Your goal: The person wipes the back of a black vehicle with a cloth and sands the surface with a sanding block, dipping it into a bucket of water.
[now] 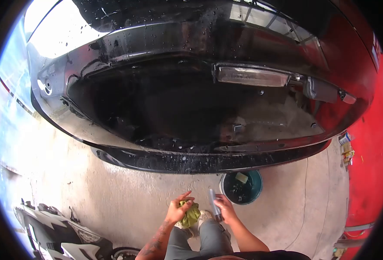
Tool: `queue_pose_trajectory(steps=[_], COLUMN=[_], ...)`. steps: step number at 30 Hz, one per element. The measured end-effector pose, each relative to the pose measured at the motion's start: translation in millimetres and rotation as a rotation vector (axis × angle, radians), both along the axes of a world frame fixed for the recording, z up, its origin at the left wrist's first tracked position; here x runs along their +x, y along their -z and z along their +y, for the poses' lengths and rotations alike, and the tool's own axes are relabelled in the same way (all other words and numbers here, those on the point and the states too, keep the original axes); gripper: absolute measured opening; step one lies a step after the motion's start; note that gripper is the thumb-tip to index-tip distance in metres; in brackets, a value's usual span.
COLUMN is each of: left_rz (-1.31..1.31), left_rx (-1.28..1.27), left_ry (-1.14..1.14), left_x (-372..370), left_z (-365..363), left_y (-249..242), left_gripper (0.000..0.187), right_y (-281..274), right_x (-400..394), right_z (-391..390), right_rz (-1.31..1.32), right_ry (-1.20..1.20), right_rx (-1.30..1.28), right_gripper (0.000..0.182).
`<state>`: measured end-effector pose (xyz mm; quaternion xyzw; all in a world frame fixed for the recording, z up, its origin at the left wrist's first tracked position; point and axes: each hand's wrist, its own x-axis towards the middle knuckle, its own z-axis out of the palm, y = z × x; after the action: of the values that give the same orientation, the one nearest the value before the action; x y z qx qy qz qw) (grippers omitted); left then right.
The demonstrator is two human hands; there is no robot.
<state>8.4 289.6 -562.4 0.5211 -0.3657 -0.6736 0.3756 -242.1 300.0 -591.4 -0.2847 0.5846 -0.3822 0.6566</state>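
Observation:
My left hand [179,208] is closed around a crumpled yellow-green cloth [191,215], with its index finger stretched forward. In my right hand [226,208] is what looks like a squeegee [212,199], a narrow tool with a pale translucent blade and a darker lower end. Both hands are low in front of my legs, apart from each other. Ahead of them is the glossy black rear of a car [191,162], wet with drops and streaks. A dark teal bucket [260,187] stands just beyond my right hand, with a pale yellowish block in its dark contents.
A motorcycle [63,232] is parked at the lower left. Along the right is a red surface [369,186], with small cans and boxes [346,149] beside it. A thin cable [305,208] runs across the concrete floor [126,195]. Bright blue-white sheeting [9,117] covers the left side.

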Motion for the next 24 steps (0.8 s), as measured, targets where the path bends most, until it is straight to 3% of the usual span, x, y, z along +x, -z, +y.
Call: queue_pose_trajectory(steps=[4, 9, 12, 13, 20, 24], left_rz=[0.037, 0.064, 0.033, 0.012, -0.094, -0.167], left_rx=[0.02, 0.054, 0.059, 0.068, 0.107, 0.086], left_ry=[-0.023, -0.133, -0.125, -0.129, -0.183, -0.191], left_x=[-18, -17, -11, -10, -2, 1], left_z=[29, 47, 61, 64, 79, 89], left_y=[-31, -54, -50, -50, -61, -57], left_gripper=[0.07, 0.072, 0.069, 0.068, 0.066, 0.068], right_y=[-51, -69, -58, -56, -59, -58], right_x=[30, 40, 43, 42, 58, 63], right_z=[5, 19, 32, 36, 55, 61], right_rz=[-0.028, -0.215, -0.11, 0.135, 0.134, 0.328], right_ry=[-0.313, -0.259, -0.24, -0.399, -0.512, -0.587], right_rx=[-0.143, 0.052, 0.029, -0.165, -0.076, -0.29], right_gripper=[0.033, 0.033, 0.032, 0.03, 0.034, 0.036])
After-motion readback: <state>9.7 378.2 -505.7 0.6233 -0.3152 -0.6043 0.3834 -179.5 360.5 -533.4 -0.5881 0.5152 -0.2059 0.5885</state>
